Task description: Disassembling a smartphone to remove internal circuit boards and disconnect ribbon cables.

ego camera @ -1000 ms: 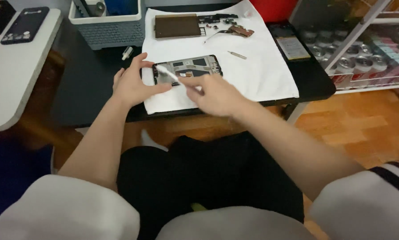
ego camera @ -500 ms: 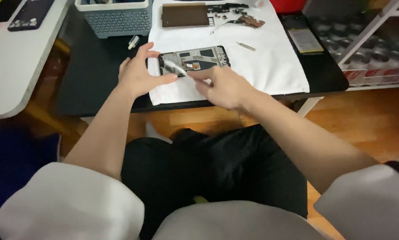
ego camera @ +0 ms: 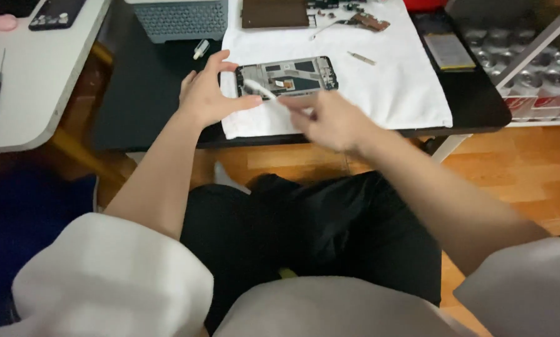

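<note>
- I see a low black table (ego camera: 143, 93) over a warm wooden plank floor (ego camera: 511, 168).
- To my left stands a white table (ego camera: 37, 81) with a rounded corner.
- At my right, a metal shelf rack (ego camera: 529, 62) holds rows of cans.
- Light is soft and even.

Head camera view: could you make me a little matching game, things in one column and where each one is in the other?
Things:
1. opened phone frame
2. white tool
3. grey basket
4. dark phone

Places:
A. on the pale side table, top left
B. on the white cloth, left hand touching its end
C. at the dark table's far edge
D. in the right hand

Pairs: 1-B, 2-D, 3-C, 4-A
</note>
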